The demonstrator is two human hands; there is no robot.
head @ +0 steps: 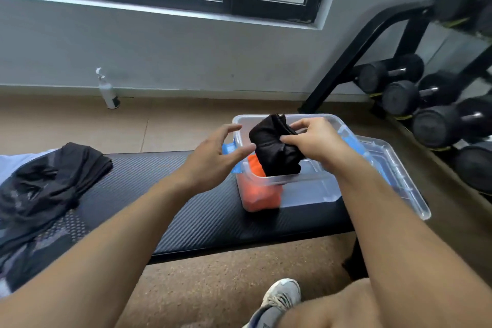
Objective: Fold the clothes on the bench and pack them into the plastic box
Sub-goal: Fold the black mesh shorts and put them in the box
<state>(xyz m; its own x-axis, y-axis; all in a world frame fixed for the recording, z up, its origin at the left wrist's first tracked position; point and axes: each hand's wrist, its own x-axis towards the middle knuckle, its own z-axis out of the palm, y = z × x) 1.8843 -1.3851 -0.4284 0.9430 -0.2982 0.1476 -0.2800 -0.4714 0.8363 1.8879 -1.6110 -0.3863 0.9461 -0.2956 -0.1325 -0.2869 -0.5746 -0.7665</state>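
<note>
Packed: orange folded garment (257,189) in clear plastic box (314,184) at table's (202,210) right end | right hand (316,141) grip held black folded bundle (274,149) over box; left hand (213,157) wide, empty | left: crumpled dark clothes (45,189) at table's left end, unfolded.

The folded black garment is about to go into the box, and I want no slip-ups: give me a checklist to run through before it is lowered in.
1. Grip: right hand pinches the folded black garment. Ok.
2. Left hand open beside the garment, ready to steady it; contact: cannot tell.
3. Garment is over the plastic box, its lower edge near the front rim. Ok.
4. Lid is off, lying behind the box. Ok.
5. Room inside: orange garment fills the left end; the rest looks free. Ok.
6. Work left: dark clothes lie unfolded on the bench. Not ok.
</note>
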